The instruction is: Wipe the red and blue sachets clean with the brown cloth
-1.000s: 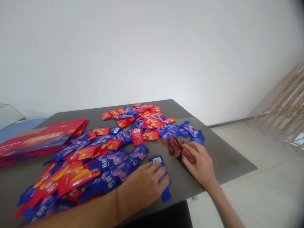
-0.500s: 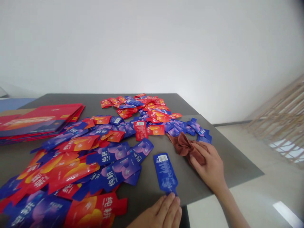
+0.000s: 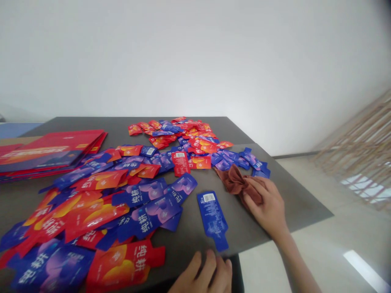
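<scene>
A single blue sachet lies flat on the grey table, its barcode side up and its narrow neck toward me. Just below that neck, at the table's near edge, my left hand is empty, with bent fingers slightly apart; a small gap separates it from the sachet. To the right, my right hand grips a bunched brown cloth that rests on the tabletop. A red-orange sachet and many other red and blue ones are heaped to the left.
Farther back spreads another pile of red and blue sachets. A stack of red printed packages sits at the far left. The grey table has its right edge beyond my right hand. Slatted wooden poles stand on the floor at right.
My left hand has let go of the sachet's neck and drawn back toward me, leaving the neck uncovered. My right hand still holds the cloth in nearly the same spot.
</scene>
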`<state>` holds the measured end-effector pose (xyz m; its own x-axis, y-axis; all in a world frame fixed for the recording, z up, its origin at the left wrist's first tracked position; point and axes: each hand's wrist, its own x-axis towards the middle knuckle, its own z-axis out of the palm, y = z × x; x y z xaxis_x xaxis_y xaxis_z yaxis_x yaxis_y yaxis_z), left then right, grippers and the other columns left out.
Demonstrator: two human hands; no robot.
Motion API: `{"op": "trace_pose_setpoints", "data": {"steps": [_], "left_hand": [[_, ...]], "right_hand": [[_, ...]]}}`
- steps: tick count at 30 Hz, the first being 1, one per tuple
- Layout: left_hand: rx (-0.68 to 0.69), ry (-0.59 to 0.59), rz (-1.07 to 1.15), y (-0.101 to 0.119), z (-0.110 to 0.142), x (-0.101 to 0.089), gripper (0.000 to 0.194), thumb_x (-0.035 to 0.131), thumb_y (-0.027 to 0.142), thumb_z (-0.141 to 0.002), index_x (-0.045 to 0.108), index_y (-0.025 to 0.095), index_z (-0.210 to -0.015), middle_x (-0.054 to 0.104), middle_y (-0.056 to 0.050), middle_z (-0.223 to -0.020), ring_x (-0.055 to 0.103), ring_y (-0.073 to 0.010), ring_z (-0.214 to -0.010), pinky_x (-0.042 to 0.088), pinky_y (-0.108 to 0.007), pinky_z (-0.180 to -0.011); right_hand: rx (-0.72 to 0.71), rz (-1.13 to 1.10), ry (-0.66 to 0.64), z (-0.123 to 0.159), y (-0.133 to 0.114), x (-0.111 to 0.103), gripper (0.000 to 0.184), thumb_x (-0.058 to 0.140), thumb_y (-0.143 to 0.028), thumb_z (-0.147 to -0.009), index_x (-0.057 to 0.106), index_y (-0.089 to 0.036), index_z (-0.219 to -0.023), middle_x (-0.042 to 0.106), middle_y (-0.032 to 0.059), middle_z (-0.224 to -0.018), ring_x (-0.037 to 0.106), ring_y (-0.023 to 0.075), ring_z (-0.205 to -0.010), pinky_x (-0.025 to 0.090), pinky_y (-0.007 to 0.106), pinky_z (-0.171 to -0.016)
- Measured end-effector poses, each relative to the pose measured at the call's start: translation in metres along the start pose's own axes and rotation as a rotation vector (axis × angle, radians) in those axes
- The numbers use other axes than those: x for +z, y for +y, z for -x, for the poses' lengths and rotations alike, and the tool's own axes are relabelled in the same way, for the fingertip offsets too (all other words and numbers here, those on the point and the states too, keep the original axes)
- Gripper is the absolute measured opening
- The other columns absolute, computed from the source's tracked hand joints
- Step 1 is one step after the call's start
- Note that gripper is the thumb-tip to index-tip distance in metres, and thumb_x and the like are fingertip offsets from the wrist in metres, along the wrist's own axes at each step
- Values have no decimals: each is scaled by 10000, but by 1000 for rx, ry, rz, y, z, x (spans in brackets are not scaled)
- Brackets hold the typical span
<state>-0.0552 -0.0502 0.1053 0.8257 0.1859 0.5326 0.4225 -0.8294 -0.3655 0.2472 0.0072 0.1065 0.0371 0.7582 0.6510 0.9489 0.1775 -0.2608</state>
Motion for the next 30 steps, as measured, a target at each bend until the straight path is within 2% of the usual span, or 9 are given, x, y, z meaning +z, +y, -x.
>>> {"op": "trace_pose_setpoints", "data": {"steps": [4,10,18,23,27,30], "left_hand": [[-64,-123,15,0,1,-1,367,487,267,-1057,608,237,-1402,661,-16,-934,586,-189,-824,408,-352,-703],[-148,-220,86,-5,-10,6,418,469,364,-1067,554,313,-1474,632,-36,-941,604,-205,-772,415,-321,-575],[-131,-196,86,-5,-9,7,368,449,350,-1075,595,282,-1406,637,-38,-967,631,-205,-786,466,-308,-546],[-90,-157,55,-6,-8,6,355,412,253,-1075,646,170,-1329,597,-27,-911,587,-171,-745,428,-302,-522],[-50,-113,41,-6,-6,7,325,440,187,-1054,666,98,-1270,606,-39,-958,577,-156,-775,416,-289,-534],[-56,-106,74,-7,-2,8,273,478,192,-1049,688,88,-1188,625,-43,-1007,583,-153,-801,423,-287,-544]], "right_hand": [[2,-8,4,-1,-2,0,354,654,-378,-961,713,-257,-1289,680,95,-1279,645,290,-1191,541,464,-1033],[15,-12,-6,-1,-2,0,359,654,-370,-953,712,-266,-1291,686,96,-1281,648,298,-1199,540,474,-1044],[8,3,-9,0,1,2,365,652,-382,-959,704,-266,-1301,684,94,-1288,644,295,-1208,539,466,-1041],[6,-3,-2,-1,-1,2,353,644,-388,-973,704,-264,-1297,683,89,-1282,643,290,-1205,537,466,-1045],[6,-2,5,-1,-1,2,349,652,-379,-968,704,-265,-1294,678,91,-1289,643,289,-1203,539,465,-1043],[10,-5,2,-1,-1,2,352,654,-378,-963,705,-268,-1294,680,92,-1284,646,289,-1197,541,467,-1043]]}}
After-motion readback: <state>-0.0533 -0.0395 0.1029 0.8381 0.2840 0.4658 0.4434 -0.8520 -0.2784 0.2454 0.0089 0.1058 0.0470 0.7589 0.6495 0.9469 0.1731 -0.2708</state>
